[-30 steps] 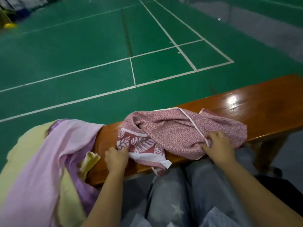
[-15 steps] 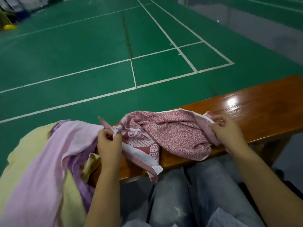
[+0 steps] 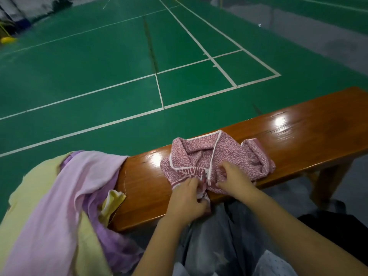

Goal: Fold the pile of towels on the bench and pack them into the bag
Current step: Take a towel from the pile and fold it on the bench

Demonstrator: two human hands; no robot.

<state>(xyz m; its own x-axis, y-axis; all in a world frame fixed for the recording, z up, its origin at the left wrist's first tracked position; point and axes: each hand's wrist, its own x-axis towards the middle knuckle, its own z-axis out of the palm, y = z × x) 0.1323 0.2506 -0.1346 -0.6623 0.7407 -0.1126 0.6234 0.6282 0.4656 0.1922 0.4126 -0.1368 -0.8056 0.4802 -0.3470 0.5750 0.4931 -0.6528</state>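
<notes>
Both hands have come together at the near edge of the bench (image 3: 298,140). Pale towels (image 3: 59,196) drape its left end, bare wood beside them. Left hand (image 3: 187,202) and right hand (image 3: 235,180) pinch the crumpled pink patterned towel (image 3: 229,154) mid-bench; a grey bag (image 3: 219,240), seemingly, lies below.

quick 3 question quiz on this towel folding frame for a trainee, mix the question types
1. True or false: the red patterned towel lies folded flat on the bench.
2. The left hand and right hand grip: A) the lilac towel B) the red patterned towel C) the yellow towel.
3. Fill in: the lilac towel lies on top of the ____ towel.

Key: 1 false, it is crumpled; 2 B; 3 yellow.
</notes>
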